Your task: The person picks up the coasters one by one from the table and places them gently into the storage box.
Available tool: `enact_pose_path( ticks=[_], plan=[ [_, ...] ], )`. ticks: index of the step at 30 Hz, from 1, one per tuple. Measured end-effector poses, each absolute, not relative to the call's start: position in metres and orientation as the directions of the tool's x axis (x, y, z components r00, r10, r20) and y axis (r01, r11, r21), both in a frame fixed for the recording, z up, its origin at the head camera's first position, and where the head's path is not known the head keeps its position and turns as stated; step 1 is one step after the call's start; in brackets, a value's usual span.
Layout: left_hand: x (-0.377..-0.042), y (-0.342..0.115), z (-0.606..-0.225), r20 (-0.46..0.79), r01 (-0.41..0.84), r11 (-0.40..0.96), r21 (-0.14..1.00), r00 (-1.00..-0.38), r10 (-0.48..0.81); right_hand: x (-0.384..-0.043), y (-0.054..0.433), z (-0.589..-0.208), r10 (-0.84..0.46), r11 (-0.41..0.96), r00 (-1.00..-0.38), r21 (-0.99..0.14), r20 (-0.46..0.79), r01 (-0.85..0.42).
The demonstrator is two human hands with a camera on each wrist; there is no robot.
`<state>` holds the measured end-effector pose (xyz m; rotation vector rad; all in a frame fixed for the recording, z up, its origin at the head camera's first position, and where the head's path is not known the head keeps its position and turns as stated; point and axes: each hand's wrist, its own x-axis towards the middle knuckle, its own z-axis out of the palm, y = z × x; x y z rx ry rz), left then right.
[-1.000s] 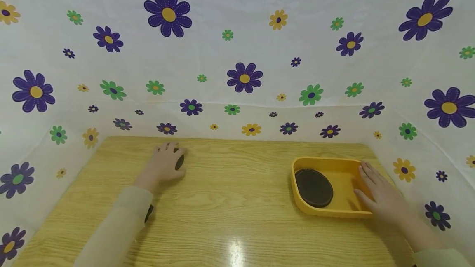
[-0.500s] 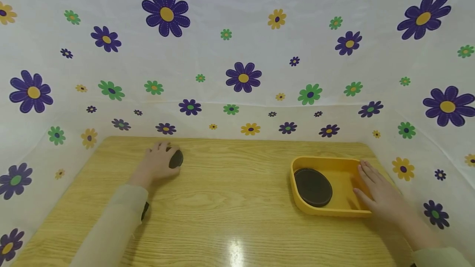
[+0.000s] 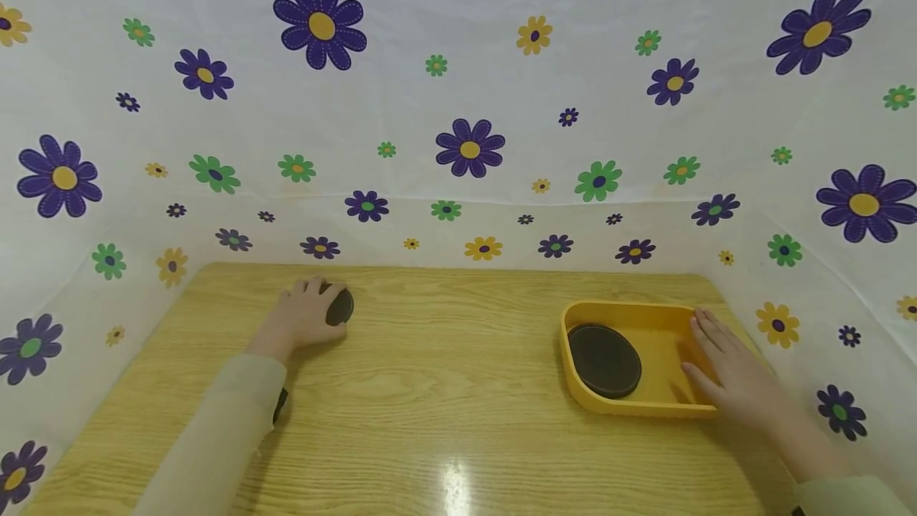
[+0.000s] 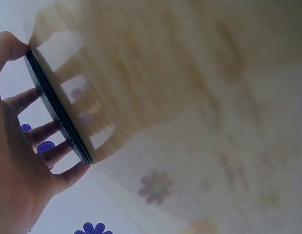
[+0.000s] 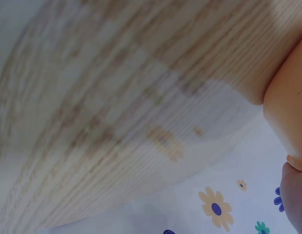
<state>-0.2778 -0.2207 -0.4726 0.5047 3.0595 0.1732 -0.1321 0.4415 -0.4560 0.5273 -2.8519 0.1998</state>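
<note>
At the back left of the table, my left hand (image 3: 306, 315) grips a round dark coaster (image 3: 340, 307), thumb on one side of its rim and fingertips on the other. The left wrist view shows this coaster (image 4: 58, 107) edge-on, with a stitched edge, at the glossy tabletop. A yellow tray (image 3: 666, 411) stands on the right side. Inside it, against the left wall, lies a larger dark round coaster (image 3: 605, 361). My right hand (image 3: 738, 381) rests on the tray's right rim with fairly straight fingers, the thumb reaching over the inside. Only part of the right hand (image 5: 294, 195) shows in the right wrist view.
The wood-grain table (image 3: 437, 357) stretches between the two hands. A white flowered cloth (image 3: 401, 102) rises behind it and along both sides. The tray sits close to the table's right edge.
My left hand has shifted slightly left with the coaster, and more of the coaster's face shows. In the last half second both hands stay almost still. The right hand remains at the tray.
</note>
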Motion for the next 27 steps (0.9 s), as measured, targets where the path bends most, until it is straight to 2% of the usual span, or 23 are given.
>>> enact_pose_path(
  ticks=[13, 27],
  plan=[
    [-0.280, -0.219, -0.474, 0.015, 0.318, 0.944, 0.085, -0.948, 0.318, -0.133, 0.442, -0.456, -0.350, 0.920, -0.897, -0.080, 0.270, -0.383],
    [-0.282, -0.207, -0.476, 0.037, 0.380, 0.924, 0.040, -0.925, 0.379, -0.133, 0.442, -0.456, -0.348, 0.921, -0.900, -0.084, 0.264, -0.380]
  ],
)
